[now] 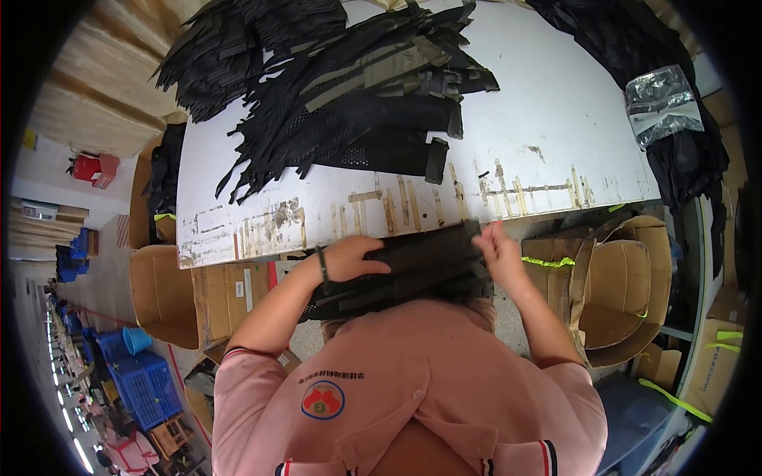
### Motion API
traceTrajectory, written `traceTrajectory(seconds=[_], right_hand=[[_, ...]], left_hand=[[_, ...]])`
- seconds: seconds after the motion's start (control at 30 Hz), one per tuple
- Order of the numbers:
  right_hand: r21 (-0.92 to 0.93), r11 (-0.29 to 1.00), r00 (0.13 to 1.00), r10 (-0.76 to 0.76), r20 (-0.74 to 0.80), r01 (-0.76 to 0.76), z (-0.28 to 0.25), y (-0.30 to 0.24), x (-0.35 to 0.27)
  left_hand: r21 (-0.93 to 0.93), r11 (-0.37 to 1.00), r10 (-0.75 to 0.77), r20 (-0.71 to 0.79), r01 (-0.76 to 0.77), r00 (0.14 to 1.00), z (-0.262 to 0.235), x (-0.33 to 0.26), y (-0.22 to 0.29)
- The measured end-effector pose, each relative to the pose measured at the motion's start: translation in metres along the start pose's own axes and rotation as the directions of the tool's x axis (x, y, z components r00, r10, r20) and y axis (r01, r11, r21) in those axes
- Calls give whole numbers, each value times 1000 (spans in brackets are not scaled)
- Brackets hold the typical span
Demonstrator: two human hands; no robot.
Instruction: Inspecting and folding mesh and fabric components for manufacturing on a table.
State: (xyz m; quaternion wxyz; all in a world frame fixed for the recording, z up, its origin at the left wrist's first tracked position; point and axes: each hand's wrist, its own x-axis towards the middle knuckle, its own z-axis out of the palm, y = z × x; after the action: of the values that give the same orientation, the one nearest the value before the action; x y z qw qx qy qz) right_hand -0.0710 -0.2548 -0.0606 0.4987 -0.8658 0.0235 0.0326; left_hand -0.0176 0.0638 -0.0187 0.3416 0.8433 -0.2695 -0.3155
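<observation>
A stack of black fabric strips [421, 266] lies across my lap, just below the table's near edge. On the stack's left part rests my left hand [352, 259], a dark band around its wrist, its thumb and fingers apart. At the right end my right hand [500, 252] has its fingers closed on the edge of a black strip. Further off on the white table [548, 143] is a loose pile of black mesh strips [317, 119], with olive-toned pieces [389, 67] among them.
A denser heap of black strips [230, 55] sits at the table's far left. Open cardboard boxes stand to the left [163, 297] and right [623, 285]. Black cloth with a clear plastic bag [665, 103] hangs by the right edge. Blue crates [143, 389] stand at lower left.
</observation>
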Motion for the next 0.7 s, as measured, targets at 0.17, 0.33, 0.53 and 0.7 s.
traceTrajectory(seconds=[0.17, 0.33, 0.53, 0.7], right_hand=[[-225, 965, 986, 151, 68, -132, 32, 66, -46], [-373, 927, 982, 91, 166, -23, -8, 7, -5], [-346, 926, 981, -181, -64, 148, 14, -54, 97], [-677, 570, 803, -594, 52, 466, 55, -32, 137]], left_hand=[[203, 952, -286, 321, 229, 903, 30, -9, -14], [361, 925, -214, 246, 115, 946, 81, 1, -43], [422, 891, -301, 274, 167, 913, 85, 19, -28], [456, 874, -303, 234, 171, 924, 62, 8, -6]])
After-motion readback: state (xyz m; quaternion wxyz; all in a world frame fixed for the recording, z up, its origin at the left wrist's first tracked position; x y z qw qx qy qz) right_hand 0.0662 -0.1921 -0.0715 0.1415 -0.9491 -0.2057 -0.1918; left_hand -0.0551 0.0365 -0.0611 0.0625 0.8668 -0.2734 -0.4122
